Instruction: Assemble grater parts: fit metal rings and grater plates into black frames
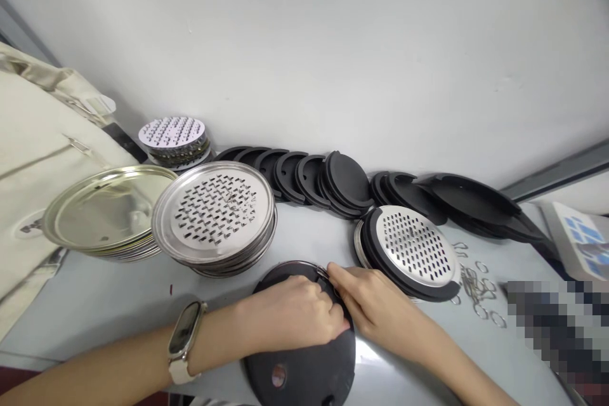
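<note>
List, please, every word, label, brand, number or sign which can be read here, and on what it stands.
No text can be read with certainty.
White-and-blue package, right edge: print too blurred.
Round patch on the cream fabric, left: dark marks, unreadable.
Watch: dark screen, no readable digits.
Black disc under the hands: no readable lettering.

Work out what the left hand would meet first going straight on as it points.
The left hand would probably meet the right hand first; their exact heights are unclear from this single view.
</note>
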### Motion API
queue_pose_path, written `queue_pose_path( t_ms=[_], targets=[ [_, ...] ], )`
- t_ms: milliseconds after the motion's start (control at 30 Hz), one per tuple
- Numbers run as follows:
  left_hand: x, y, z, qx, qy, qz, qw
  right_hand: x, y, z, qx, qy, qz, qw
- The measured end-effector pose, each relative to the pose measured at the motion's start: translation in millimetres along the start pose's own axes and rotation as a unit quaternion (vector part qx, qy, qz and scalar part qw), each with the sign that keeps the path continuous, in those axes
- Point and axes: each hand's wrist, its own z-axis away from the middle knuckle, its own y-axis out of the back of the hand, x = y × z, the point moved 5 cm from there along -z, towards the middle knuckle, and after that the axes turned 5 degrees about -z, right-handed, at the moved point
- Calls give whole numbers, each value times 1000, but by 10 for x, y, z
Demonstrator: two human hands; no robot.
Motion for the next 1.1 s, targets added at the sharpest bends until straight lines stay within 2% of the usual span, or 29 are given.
queue_pose_path(
  t_ms=[267, 767, 900, 1100],
  targets=[
    [9, 31, 8, -15, 6, 1, 1000, -3, -20, 3, 14, 19, 29, 999],
    [12, 29, 10, 6, 6, 8, 1000, 8, -14, 3, -1, 6, 12, 1000],
    [8, 20, 15, 28, 17, 4, 999, 10, -6, 10, -6, 7, -5, 1000],
    [11, 33, 12, 30, 28, -10, 999, 4, 35, -20, -20, 1, -55, 998]
  ],
)
